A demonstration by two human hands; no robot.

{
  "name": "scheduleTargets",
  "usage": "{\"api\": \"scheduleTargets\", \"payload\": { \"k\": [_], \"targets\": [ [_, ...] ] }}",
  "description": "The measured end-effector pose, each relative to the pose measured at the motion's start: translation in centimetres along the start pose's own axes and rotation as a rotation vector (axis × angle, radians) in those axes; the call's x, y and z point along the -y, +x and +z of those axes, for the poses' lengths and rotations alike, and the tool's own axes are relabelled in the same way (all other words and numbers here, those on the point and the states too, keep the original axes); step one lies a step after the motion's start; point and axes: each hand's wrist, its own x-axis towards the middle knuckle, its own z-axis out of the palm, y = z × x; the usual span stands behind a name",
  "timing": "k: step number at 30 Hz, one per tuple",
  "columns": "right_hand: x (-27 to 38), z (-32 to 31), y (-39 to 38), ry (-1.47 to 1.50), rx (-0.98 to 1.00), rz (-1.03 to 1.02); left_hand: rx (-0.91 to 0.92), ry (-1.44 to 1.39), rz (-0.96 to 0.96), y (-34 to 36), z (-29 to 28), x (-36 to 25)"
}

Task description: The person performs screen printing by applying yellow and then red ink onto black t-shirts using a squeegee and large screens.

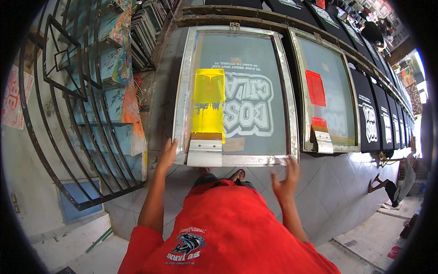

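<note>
A large aluminium-framed screen (286, 91) with a pale printed design lies before me. A band of yellow ink (207, 91) crosses its left part, and a metal squeegee (204, 153) rests at the ink's lower end. My left hand (166, 155) grips the frame's lower left corner. My right hand (285, 180) is at the lower right corner, fingers apart and slightly blurred, the tips close to the frame; whether they touch it is unclear. To the right sits a smaller screen (340, 91) with red ink (315, 86) and its own squeegee (322, 141).
Black printed garments (368, 109) on boards line a long wooden rack (255, 20) rightward. A black metal grille (105, 201) and paint-stained blue shelves (84, 114) stand left, beside stacked screens (143, 39). Another person (394, 192) is at the right. Tiled floor (328, 192) runs below.
</note>
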Motion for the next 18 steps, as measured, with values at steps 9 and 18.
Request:
{"api": "scheduleTargets", "payload": {
  "k": [9,18],
  "targets": [
    [14.3,7.6,5.0,0.068,0.491,-0.527,-0.171,-0.101,0.093,-0.6,2.8,-1.5],
    [16.3,9.4,7.0,-0.054,0.572,-0.527,-0.141,-0.077,0.086,-0.6,2.2,-2.3]
  ]
}}
